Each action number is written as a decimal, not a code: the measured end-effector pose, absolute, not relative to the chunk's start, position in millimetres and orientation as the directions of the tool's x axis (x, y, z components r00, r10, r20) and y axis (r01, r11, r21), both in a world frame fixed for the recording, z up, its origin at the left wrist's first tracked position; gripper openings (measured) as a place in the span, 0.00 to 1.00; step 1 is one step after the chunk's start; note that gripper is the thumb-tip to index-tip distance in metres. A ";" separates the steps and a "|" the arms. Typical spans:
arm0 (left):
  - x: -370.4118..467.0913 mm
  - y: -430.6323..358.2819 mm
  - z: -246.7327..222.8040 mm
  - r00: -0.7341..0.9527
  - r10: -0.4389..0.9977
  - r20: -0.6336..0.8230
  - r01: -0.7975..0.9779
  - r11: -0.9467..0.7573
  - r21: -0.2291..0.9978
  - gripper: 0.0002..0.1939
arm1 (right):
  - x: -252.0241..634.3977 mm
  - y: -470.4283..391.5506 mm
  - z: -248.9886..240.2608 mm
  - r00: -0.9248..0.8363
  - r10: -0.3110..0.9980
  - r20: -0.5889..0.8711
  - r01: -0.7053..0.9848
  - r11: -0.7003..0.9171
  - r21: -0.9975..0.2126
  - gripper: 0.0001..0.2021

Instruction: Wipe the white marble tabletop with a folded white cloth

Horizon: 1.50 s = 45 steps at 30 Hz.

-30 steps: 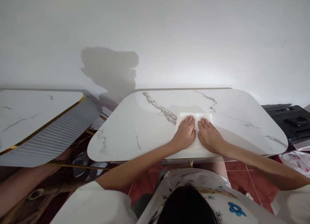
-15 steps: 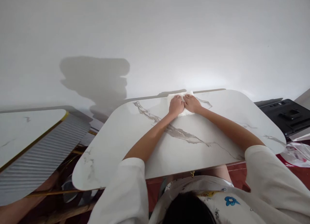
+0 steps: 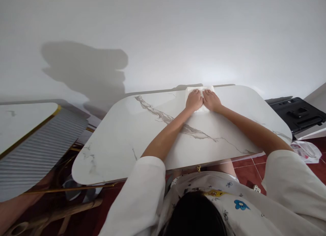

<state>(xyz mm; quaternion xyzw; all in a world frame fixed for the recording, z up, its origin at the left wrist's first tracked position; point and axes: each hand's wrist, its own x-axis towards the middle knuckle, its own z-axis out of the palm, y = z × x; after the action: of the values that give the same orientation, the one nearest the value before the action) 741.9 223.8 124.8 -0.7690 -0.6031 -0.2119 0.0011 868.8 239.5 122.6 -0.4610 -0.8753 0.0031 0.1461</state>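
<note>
A white cloth [image 3: 201,108] lies flat on the white marbled tabletop [image 3: 119,134], close to its far edge by the wall. My left hand [image 3: 195,100] presses on the left part of the cloth, fingers pointing away from me. Beside it, my right hand [image 3: 211,100] rests on the right part, its fingers spread over the fabric. The thumbs of both hands are near each other at the middle of the cloth.
A second marbled table with a gold edge and ribbed side [image 3: 48,140] stands at the left. Behind is a pale wall [image 3: 163,35]. At the right are a black case [image 3: 299,113] and a clear plastic bag [image 3: 307,151]. A wooden stool [image 3: 58,215] is at lower left.
Both hands and the cloth have shifted to the right along the far part of the tabletop. The camera view has moved slightly too.
</note>
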 end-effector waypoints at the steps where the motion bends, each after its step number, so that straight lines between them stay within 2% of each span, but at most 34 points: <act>1: 742.5 215.4 124.8 0.201 0.924 0.327 0.924 -0.290 0.251 0.19 | 870.7 228.9 123.7 -0.524 0.816 0.245 0.814 0.564 -0.137 0.25; 7: 744.1 152.0 130.7 0.228 0.922 0.313 0.932 -0.300 0.202 0.22 | 875.9 160.5 129.5 -0.543 0.801 0.252 0.812 0.577 -0.088 0.25; 14: 748.9 55.3 154.8 0.163 0.983 0.079 0.975 -0.173 0.141 0.26 | 878.4 71.6 141.5 -0.605 0.748 0.271 0.769 0.638 -0.043 0.25; 17: 750.2 12.6 159.6 0.157 0.980 0.122 0.979 -0.171 0.112 0.26 | 880.5 34.7 146.5 -0.616 0.731 0.293 0.747 0.661 -0.078 0.25; 23: 769.8 -33.8 154.3 0.059 0.978 0.201 0.984 -0.091 0.152 0.26 | 900.7 -3.2 147.8 -0.609 0.710 0.353 0.705 0.689 -0.170 0.24; 27: 797.5 -30.2 150.4 0.082 0.973 0.215 0.975 -0.123 0.185 0.27 | 930.5 1.6 146.1 -0.624 0.710 0.325 0.701 0.693 -0.169 0.24; 30: 816.5 -19.5 151.2 0.139 0.976 0.171 0.967 -0.171 0.189 0.28 | 952.4 8.5 143.4 -0.616 0.719 0.323 0.715 0.682 -0.155 0.24; 34: 828.5 3.2 156.3 0.239 0.968 0.074 0.961 -0.247 0.126 0.30 | 965.4 22.4 139.1 -0.633 0.704 0.322 0.719 0.688 -0.092 0.25; 37: 826.5 30.7 156.6 0.273 0.960 0.057 0.956 -0.278 0.092 0.30 | 961.6 46.8 136.3 -0.644 0.697 0.315 0.727 0.686 -0.035 0.25; 41: 813.0 83.4 149.3 0.257 0.959 0.120 0.958 -0.270 0.098 0.28 | 944.7 103.0 133.7 -0.641 0.706 0.301 0.739 0.674 -0.006 0.24; 45: 790.6 138.7 142.8 0.194 0.948 0.253 0.965 -0.231 0.122 0.22 | 919.8 167.8 131.1 -0.651 0.705 0.281 0.726 0.686 -0.039 0.23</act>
<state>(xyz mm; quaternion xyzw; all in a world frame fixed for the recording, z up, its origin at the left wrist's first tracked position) 790.6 138.7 142.8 -0.7720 -0.6195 -0.1385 0.0319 919.8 167.8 131.1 -0.3943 -0.9077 -0.0384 0.1380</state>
